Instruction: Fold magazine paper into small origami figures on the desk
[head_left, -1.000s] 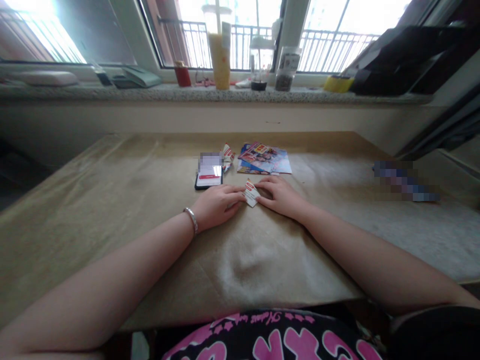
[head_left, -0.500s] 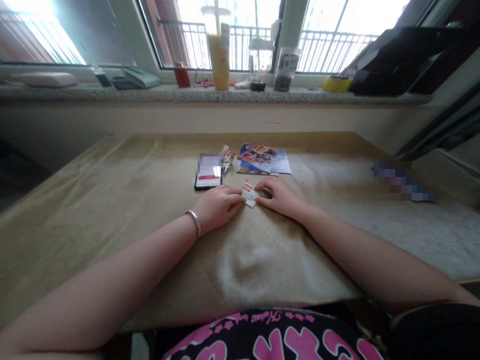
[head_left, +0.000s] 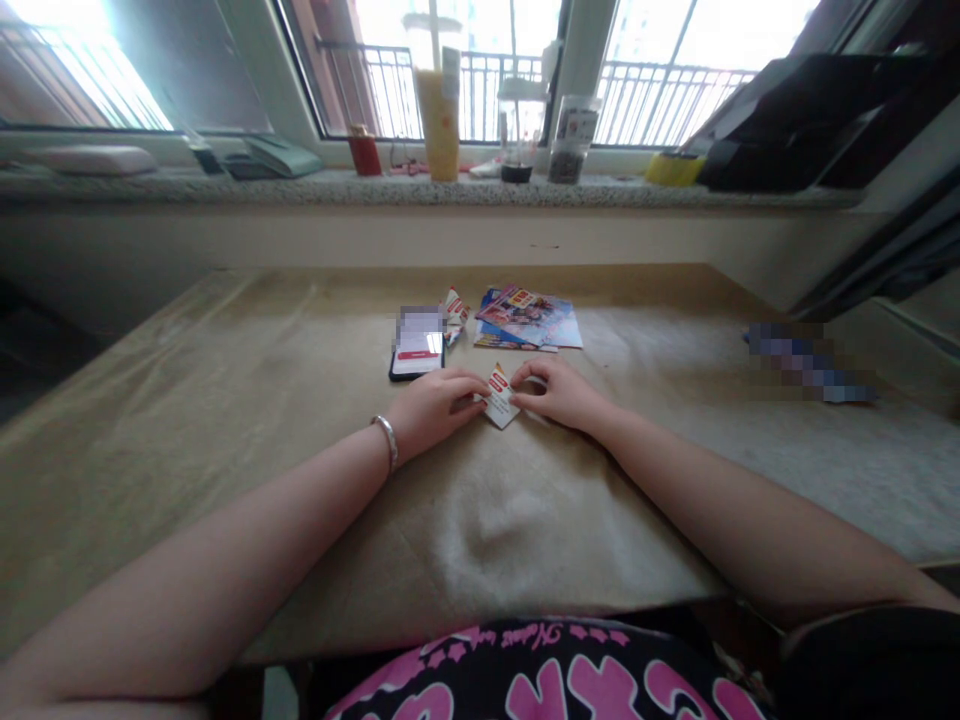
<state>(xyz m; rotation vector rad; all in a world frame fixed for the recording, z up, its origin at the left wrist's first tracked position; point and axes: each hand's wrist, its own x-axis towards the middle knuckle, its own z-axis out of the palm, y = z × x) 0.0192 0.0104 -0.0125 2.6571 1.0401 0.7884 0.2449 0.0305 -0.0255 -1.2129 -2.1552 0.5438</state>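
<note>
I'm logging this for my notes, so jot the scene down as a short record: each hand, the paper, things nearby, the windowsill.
Left hand: fingertips at left edge of folded paper
Right hand: fingertips at its right edge
Paper: white, red print, pointed top and bottom
Nearby: phone, red-and-white paper piece, overlapping booklets
Windowsill: red bottle, tall yellow cup, others

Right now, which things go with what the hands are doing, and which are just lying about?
In use:
- folded paper
- left hand and right hand, fingers at its edges

Probably just lying about:
- phone
- colourful booklets
- red bottle

Can't tell: the similar-looking folded piece beside the phone.
</note>
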